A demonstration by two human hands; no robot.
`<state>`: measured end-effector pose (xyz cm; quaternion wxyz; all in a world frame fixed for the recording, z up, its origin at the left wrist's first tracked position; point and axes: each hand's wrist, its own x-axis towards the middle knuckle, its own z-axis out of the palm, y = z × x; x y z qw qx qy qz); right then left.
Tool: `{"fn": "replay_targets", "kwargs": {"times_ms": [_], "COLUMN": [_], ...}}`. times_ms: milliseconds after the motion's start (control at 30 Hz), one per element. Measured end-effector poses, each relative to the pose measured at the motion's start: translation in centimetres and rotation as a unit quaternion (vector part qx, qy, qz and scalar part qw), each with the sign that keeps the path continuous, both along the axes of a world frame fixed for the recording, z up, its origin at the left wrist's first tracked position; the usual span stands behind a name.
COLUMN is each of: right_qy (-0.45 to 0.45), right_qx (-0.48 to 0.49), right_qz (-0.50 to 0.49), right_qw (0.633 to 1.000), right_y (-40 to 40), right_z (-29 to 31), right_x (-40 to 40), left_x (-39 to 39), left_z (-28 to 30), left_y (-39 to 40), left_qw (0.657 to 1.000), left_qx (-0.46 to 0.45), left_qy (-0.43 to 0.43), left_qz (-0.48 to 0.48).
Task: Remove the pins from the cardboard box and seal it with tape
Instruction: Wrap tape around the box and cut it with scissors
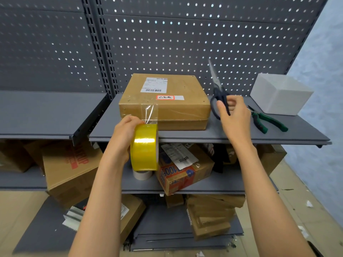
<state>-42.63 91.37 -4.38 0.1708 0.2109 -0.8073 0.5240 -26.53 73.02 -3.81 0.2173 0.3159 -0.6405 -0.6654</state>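
The cardboard box (164,102) lies flat on the upper shelf (232,135), its long axis running left to right. The left hand (124,135) grips the yellow tape roll (144,147) below the shelf edge, keeping 1 clear strip taut off the box front. The right hand (234,115) grips the scissors (219,93), blades up, likely ready to cut.

The square brown cardboard box (165,102) looks matt, with a white paper label and a clear glossy strip of tape. The yellow plastic tape roll (144,147) shines. The dark-handled scissors (219,93) have bright metal blades. The grey metal shelf (213,135) is smooth and matt.
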Motion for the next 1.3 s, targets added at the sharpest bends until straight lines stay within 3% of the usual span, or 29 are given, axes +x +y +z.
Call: {"fn": "replay_targets", "kwargs": {"times_ms": [67,267,733,1300], "right_qy": [-0.002,0.005,-0.065,-0.119], "right_qx": [-0.024,0.082,0.287,0.276], "right_qz": [0.077,0.209,0.23,0.311], "right_qw": [0.997,0.974,0.928,0.902], "right_y": [-0.5,-1.6,1.2,-2.3], "right_z": [0.9,0.9,1.0,1.0], "right_x": [1.1,3.3,3.2,2.9], "left_x": [0.1,0.1,0.0,0.1], "left_z": [0.0,0.1,-0.2,-0.3], "left_y": [0.0,0.1,-0.2,-0.9], "left_qw": [1.0,1.0,1.0,1.0], "left_qx": [-0.003,-0.002,0.005,0.003], "left_qy": [-0.005,-0.007,0.001,0.005], "left_qz": [-0.001,0.004,0.004,0.004]}}
